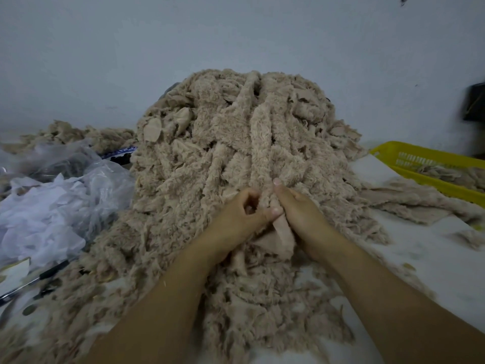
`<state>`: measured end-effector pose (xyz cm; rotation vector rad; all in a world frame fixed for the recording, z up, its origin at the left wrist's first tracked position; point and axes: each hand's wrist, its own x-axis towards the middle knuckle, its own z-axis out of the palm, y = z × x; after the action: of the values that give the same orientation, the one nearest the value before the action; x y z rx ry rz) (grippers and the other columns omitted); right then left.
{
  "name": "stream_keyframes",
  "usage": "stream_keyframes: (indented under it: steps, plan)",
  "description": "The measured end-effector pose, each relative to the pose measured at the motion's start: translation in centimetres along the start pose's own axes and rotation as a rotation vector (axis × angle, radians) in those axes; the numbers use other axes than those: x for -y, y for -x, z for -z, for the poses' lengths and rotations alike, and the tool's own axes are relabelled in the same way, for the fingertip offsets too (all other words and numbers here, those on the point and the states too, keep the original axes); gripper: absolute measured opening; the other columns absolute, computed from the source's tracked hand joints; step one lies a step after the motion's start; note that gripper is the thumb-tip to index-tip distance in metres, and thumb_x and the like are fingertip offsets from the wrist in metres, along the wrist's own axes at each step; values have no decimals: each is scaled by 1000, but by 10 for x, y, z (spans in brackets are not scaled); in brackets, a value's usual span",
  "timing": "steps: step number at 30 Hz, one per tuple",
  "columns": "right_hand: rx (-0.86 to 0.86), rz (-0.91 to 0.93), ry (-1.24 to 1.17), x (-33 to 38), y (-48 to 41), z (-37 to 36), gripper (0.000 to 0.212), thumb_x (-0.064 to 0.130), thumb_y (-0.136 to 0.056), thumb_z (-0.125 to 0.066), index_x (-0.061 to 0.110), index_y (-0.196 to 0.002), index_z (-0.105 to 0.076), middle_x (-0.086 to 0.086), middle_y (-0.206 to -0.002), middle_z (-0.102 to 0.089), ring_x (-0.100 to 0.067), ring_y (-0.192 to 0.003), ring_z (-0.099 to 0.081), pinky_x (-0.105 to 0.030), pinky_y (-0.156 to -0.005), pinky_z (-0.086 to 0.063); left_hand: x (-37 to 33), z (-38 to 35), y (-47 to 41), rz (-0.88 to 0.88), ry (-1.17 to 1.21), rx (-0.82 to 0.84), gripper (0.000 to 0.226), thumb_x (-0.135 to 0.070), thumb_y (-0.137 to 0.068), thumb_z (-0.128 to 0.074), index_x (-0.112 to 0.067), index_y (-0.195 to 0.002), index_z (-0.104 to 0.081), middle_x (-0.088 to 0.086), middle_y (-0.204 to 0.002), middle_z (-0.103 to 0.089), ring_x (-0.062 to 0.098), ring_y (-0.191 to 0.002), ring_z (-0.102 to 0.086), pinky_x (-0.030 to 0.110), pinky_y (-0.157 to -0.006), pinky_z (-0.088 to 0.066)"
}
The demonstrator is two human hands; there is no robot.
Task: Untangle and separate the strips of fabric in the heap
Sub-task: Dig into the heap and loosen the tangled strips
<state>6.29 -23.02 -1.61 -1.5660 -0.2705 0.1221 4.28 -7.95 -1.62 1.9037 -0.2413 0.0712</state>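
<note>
1. Strips of tan fleece fabric lie tangled in a tall heap (199,153) at the middle of a white desk (425,261), against a pale wall (236,35).
2. Both hands meet at the heap's near face. The left hand (240,218) pinches one long strip (258,153) between curled fingers and thumb, and the right hand (299,208) grips it just beside.
3. Crumpled plastic bags (60,206) lie to the left, and a yellow basket (409,153) holding scraps sits to the right.

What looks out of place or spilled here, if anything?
Fluff and torn scraps are strewn over the white table, outside the yellow basket. At lower left, a dark tool, perhaps scissors, lies partly buried under the edge of the heap.
</note>
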Motion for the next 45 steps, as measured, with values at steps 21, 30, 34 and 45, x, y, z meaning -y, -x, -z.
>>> stream_keyframes:
  steps: [21,30,34,45]
  plan:
    - [-349,37,-97,-5,-15,9,27,53,-99,-42,34,-94,-60,6,-80,-62,-9,-64,-58,-31,-55,-46,-16,8,11,122,301,102,42,-40,-75,-78,-4,-86,-61,14,-82,-53,29,-72,-47,38,-70,-43]
    - [-175,290,406,-9,0,0,38,46,-90,-41,38,-125,-52,26,-117,-41,19,-101,-43,-15,-82,-38,-11,18,1,308,856,-225,33,-36,-97,-57,-8,-105,-71,20,-101,-75,29,-85,-75,38,-64,-62]
    - [-223,500,458,2,11,-6,50,54,-92,-39,24,-128,-55,14,-122,-39,-4,-117,-46,-30,-101,-43,-9,18,1,267,909,-273,33,-34,-96,-58,-12,-85,-80,21,-105,-74,32,-91,-74,43,-77,-62]
    - [127,429,577,-4,13,-28,11,29,-94,-58,29,-101,-50,22,-88,-56,9,-77,-53,-14,-62,-40,-10,2,-1,150,926,-203,55,-50,-98,-45,-3,-114,-68,14,-103,-75,23,-93,-74,30,-70,-60]
